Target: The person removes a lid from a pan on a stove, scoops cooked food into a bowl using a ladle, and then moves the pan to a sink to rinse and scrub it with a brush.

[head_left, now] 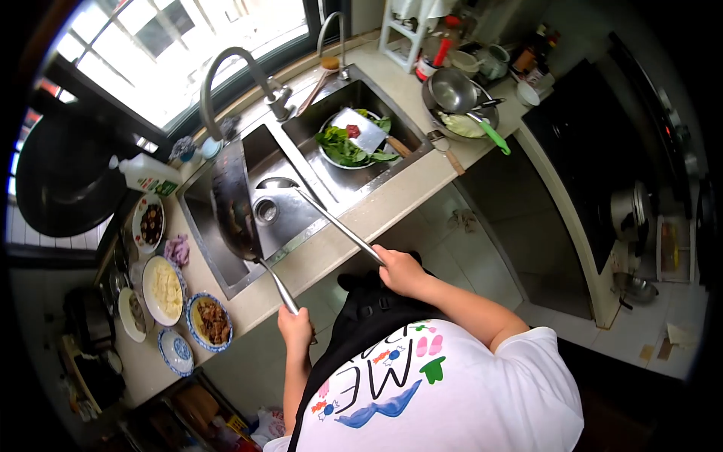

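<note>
My left hand (pixel 294 325) is closed round the metal handle of a dark wok (pixel 233 200). The wok is tipped on its side over the left sink basin (pixel 301 218), below the curved faucet (pixel 226 56). In my right hand (pixel 401 271) is the long handle of a metal ladle (pixel 343 228). Its rounded head reaches into the left basin, to the right of the wok and near the drain (pixel 266 211). In the right basin, a bowl of leafy greens (pixel 343 151) has a cleaver (pixel 369 137) lying across it, with a small red piece on the blade.
Left on the counter stand a bowl of pale yellow food (pixel 163 288), a bowl of brown meat (pixel 211 322), a dish of dark food (pixel 148 223) and a white bottle (pixel 151 173). At right are a metal pot (pixel 452 90), a green-handled knife (pixel 493 137) and a black stove (pixel 580 151).
</note>
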The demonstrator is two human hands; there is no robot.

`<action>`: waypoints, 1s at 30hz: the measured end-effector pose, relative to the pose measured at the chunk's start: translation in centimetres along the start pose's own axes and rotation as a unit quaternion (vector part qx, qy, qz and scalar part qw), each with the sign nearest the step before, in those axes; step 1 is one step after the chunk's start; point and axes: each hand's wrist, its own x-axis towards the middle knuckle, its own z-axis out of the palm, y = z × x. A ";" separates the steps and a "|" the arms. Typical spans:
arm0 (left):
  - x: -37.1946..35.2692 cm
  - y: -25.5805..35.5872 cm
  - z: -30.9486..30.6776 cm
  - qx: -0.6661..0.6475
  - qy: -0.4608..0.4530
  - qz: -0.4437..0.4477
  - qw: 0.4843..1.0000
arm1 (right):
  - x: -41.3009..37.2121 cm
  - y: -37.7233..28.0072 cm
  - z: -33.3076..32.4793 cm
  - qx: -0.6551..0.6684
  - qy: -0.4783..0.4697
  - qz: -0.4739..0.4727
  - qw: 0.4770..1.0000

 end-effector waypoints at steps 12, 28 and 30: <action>-2.4 5.9 -0.6 -0.149 -0.095 -0.047 0.983 | -7.1 5.0 -11.1 0.367 0.005 0.124 0.922; -27.3 18.7 16.6 -0.592 -0.423 -0.103 0.678 | -20.8 20.7 -33.9 0.782 -0.090 0.101 0.609; -26.2 21.3 20.1 -0.558 -0.497 -0.091 0.658 | -21.8 21.6 -35.8 0.790 -0.048 0.072 0.607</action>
